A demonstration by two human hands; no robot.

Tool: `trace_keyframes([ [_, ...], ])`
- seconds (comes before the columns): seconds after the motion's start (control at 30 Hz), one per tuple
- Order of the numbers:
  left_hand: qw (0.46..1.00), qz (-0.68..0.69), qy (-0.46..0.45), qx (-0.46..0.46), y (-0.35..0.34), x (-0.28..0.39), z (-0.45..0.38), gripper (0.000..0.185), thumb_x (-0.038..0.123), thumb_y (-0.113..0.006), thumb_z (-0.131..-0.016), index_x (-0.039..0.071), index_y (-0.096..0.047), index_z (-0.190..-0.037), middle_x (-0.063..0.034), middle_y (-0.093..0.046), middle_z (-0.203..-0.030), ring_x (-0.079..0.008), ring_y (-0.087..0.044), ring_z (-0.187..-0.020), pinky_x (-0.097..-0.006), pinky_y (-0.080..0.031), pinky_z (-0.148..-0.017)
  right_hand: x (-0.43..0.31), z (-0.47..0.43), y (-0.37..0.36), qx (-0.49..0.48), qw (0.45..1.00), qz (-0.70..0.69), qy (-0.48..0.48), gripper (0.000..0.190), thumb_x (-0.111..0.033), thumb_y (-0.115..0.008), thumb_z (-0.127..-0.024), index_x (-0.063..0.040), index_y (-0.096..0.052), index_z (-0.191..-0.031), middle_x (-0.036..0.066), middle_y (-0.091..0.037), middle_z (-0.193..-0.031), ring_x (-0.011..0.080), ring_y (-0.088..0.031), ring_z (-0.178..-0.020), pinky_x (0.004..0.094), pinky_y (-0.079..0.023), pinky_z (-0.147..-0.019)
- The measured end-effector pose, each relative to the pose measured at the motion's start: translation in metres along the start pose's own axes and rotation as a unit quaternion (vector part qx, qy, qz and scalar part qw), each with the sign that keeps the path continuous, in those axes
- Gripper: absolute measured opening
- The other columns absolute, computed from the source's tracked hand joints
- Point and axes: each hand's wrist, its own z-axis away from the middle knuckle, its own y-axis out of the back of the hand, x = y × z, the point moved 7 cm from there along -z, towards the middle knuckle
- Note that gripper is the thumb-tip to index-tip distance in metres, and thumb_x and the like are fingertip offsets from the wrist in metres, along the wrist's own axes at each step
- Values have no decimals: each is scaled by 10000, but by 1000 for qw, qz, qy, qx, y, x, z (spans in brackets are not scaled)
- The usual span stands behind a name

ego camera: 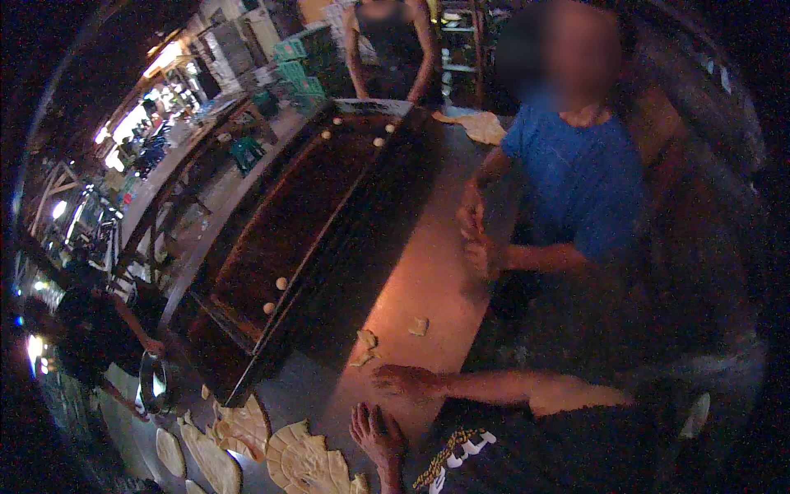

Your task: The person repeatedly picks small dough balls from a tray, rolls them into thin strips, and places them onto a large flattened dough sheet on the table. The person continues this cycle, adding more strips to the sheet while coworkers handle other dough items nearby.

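My left hand rests palm down on the lit worktable, its fingers spread, holding nothing that I can see. Just beyond it, my right hand lies low over the tabletop with curled fingers; whether anything is under them is hidden. Two small dough scraps sit close to the right hand's fingertips, and another dough scrap is farther up. Left of my left hand lies a large flat dough sheet with scored lines and a notched edge. A folded dough sheet is past it.
A long dark trough holds several pale balls. A co-worker in a blue shirt stands along the table. Another person is at the far end. At left, a person's hand meets a round metal pan. Long dough pieces lie nearby.
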Motion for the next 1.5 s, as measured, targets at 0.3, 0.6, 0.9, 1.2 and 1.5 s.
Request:
trace_keyframes([
  [0.3, 998, -48, -34, 31, -17, -15, 2, 357, 243, -632, -893, 64, -636, -1202, -188, -539, -1387, -388, -435, -1346, -544, -300, -1122, -3, 0, -14, 11, 1000, -7, 4, 421, -202, -567, -885, -39, -604, -1272, 131, -503, -1430, 295, -410, -1382, 418, -332, -1166],
  [0.6, 1000, -17, -12, 16, -13, -13, 4, 375, 264, -628, -899, 43, -633, -1201, -191, -539, -1388, -402, -435, -1341, -548, -287, -1125, 4, -2, -21, 14, 1000, -5, 11, 444, -199, -583, -864, -44, -601, -1280, 125, -495, -1441, 297, -401, -1389, 422, -329, -1168],
  [0.9, 999, -22, -12, 20, -2, -2, -1, 356, 253, -629, -896, 51, -629, -1189, -197, -538, -1379, -404, -442, -1330, -545, -291, -1124, 8, 1, -28, 22, 999, -4, 25, 469, -196, -598, -843, -50, -598, -1288, 119, -486, -1452, 298, -392, -1395, 426, -326, -1169],
  [1.2, 1000, 4, 29, 0, 11, 4, -3, 354, 247, -653, -899, 101, -626, -1220, -143, -504, -1437, -348, -414, -1373, -532, -280, -1139, 7, 2, -11, 25, 997, -54, 51, 467, -181, -635, -816, -68, -610, -1268, 116, -512, -1414, 307, -433, -1350, 433, -351, -1146],
  [1.5, 998, 11, 58, -6, 30, 19, 3, 393, 211, -649, -910, 98, -600, -1283, -160, -487, -1456, -356, -420, -1372, -509, -289, -1154, 30, -29, 124, 123, 965, -184, -138, 350, -108, -691, -839, -61, -653, -1184, 123, -644, -1199, 325, -601, -1132, 425, -488, -1000],
])
